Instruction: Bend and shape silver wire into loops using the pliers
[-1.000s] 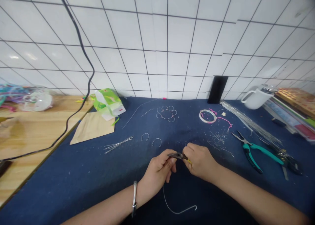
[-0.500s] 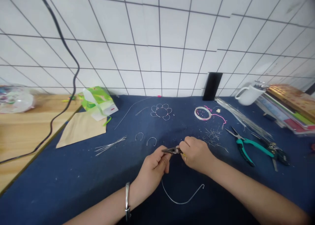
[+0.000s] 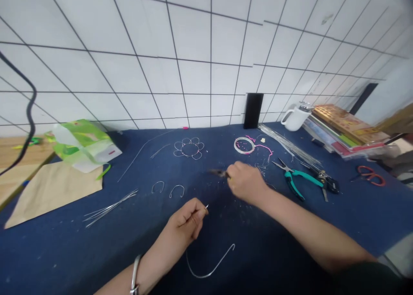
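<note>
Pinched in my left hand (image 3: 188, 221) is a thin silver wire (image 3: 211, 274); a short tip pokes out above the fingers, and the long part curves below to a hooked end. My right hand (image 3: 245, 182) grips small dark-jawed pliers (image 3: 219, 173), blurred by motion and apart from the wire. Beyond my left hand lie two bent wire arches, one (image 3: 177, 191) nearer and another (image 3: 158, 186) to its left. A wire flower shape (image 3: 189, 148) of several loops lies farther back.
Straight wires (image 3: 111, 207) lie at left near a tan sheet (image 3: 54, 191) and green bag (image 3: 85, 140). At right are teal-handled pliers (image 3: 295, 178), a round bead dish (image 3: 244, 145), a long wire bundle (image 3: 287, 144), a white mug (image 3: 296, 117), books (image 3: 345, 131) and scissors (image 3: 371, 175).
The pliers have come off the wire as my right hand moved up and away. My left hand has lowered with the wire. The view has turned right, bringing the scissors into sight.
</note>
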Action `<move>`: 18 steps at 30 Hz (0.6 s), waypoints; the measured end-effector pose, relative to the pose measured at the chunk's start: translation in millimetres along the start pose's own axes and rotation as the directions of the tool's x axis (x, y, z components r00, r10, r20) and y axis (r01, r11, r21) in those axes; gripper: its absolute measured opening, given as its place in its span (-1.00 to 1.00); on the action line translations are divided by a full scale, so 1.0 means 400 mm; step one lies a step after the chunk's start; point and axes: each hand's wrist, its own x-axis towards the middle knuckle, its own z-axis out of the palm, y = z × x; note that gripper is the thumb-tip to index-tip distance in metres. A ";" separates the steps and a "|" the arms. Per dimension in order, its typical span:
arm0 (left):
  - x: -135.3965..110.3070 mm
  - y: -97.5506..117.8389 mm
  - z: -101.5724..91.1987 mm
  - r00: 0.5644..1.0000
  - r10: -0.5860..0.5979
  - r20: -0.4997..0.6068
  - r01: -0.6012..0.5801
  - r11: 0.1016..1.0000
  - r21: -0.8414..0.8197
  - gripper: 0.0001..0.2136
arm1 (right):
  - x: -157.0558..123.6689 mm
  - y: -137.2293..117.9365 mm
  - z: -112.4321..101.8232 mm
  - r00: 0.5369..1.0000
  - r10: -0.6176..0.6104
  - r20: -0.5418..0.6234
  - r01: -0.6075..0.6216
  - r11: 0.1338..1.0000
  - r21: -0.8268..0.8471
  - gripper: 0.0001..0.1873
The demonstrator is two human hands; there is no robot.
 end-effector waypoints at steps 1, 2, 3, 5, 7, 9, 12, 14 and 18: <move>-0.004 0.001 0.009 0.999 -0.040 0.026 0.041 0.998 -0.056 -0.80 | 0.008 0.019 -0.003 0.998 0.050 -0.032 -0.052 0.996 -0.071 -0.84; -0.007 0.002 0.017 0.998 -0.058 0.040 0.061 0.994 -0.096 -0.80 | 0.015 0.035 -0.003 0.995 0.089 -0.046 -0.094 0.990 -0.107 -0.83; -0.008 0.003 0.022 0.997 -0.063 0.045 0.068 0.990 -0.123 -0.80 | 0.021 0.046 0.001 0.993 0.112 -0.046 -0.117 0.986 -0.122 -0.83; -0.007 0.006 0.026 0.998 -0.050 0.027 0.053 0.987 -0.153 -0.80 | 0.031 0.056 0.016 0.993 0.115 -0.035 -0.118 0.985 -0.125 -0.81; -0.003 0.007 0.024 0.999 -0.032 0.006 0.033 0.985 -0.168 -0.81 | 0.039 0.055 0.036 0.996 0.089 -0.030 -0.093 0.988 -0.125 -0.77; 0.002 0.005 0.019 1.000 -0.015 -0.003 0.014 0.984 -0.175 -0.82 | 0.046 0.052 0.052 0.997 0.070 -0.031 -0.073 0.989 -0.130 -0.75; 0.007 0.001 0.012 0.999 0.010 -0.032 -0.015 0.984 -0.177 -0.83 | 0.049 0.055 0.056 0.998 0.055 -0.029 -0.058 0.991 -0.125 -0.73; 0.008 -0.001 0.008 0.998 0.020 -0.066 -0.032 0.982 -0.185 -0.83 | 0.046 0.060 0.049 0.999 0.040 -0.022 -0.042 0.993 -0.113 -0.73; 0.008 -0.001 0.002 0.995 0.035 -0.093 -0.053 0.978 -0.202 -0.82 | 0.036 0.055 0.033 0.998 0.026 -0.049 -0.031 0.995 -0.093 -0.72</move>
